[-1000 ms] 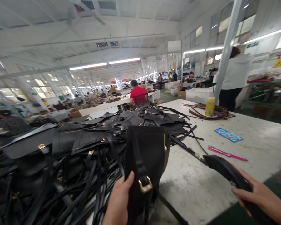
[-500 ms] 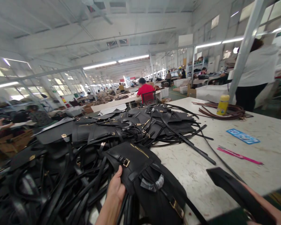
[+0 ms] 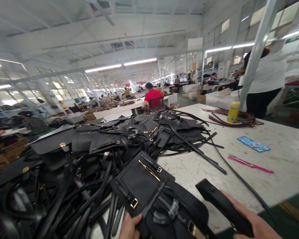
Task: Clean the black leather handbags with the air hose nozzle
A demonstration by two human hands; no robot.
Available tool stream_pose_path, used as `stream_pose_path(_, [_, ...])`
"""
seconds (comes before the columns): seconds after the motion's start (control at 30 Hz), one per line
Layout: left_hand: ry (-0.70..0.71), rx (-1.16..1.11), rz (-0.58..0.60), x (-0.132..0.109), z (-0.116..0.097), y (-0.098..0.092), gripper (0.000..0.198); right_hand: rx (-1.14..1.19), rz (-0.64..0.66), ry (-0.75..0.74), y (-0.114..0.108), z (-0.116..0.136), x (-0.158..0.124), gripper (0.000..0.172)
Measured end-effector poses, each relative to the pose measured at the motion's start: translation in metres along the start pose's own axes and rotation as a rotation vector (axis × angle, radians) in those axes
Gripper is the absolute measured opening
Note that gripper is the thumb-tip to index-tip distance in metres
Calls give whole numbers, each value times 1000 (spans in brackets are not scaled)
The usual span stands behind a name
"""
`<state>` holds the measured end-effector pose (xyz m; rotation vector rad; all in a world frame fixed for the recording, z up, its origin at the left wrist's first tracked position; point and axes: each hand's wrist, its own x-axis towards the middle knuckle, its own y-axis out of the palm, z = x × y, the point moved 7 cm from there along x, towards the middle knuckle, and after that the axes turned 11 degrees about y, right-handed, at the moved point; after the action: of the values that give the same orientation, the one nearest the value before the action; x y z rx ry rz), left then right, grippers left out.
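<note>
A black leather bag with gold buckles and a gold zip lies flat at the near edge of the white table. My left hand grips its near left corner at the bottom of the view. My right hand is closed around a black strap that points up and left toward the bag. A large heap of black bag pieces and straps fills the left half of the table, right behind the bag.
A pink tool, a blue card, a yellow bottle and a coil of brown straps lie on the table's right side. A white post stands behind it. A person in white stands at the far right; others work at distant tables.
The bag went from upright to lying flat on the table. My left hand slid down to its near corner. My right hand brought the strap left, closer to the bag.
</note>
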<state>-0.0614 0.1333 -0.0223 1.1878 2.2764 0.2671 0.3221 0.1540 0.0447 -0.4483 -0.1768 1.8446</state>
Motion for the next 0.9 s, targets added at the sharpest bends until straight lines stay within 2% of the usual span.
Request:
stream_pose_path(0.13, [8, 33, -4, 1, 13, -11, 48, 84, 138, 142, 21, 30, 15, 86])
stream_pose_path(0.27, [81, 31, -24, 4, 13, -12, 45, 153, 280, 129, 47, 52, 46, 87])
stream_pose_path(0.37, [133, 36, -42, 4, 11, -13, 45, 120, 415, 146, 66, 64, 78, 88])
stream_pose_path(0.47, [139, 49, -5, 4, 10, -12, 43, 40, 588, 185, 85, 75, 108, 85])
stream_pose_path(0.53, [131, 59, 20, 5, 10, -12, 41, -11, 650, 205, 95, 82, 124, 81])
stream_pose_path(0.67, [156, 62, -33, 10, 14, -19, 40, -27, 573, 160, 114, 93, 140, 82])
stream_pose_path(0.77, [166, 70, -69, 7, 13, -20, 36, 2, 467, 88, 122, 97, 127, 88])
stream_pose_path(0.83, [142, 99, -75, -1, 7, -14, 34, 5, 385, 55, 115, 92, 111, 90])
stream_pose_path(0.9, [118, 154, -24, -12, -3, 2, 31, -18, 268, 18, 95, 82, 95, 88])
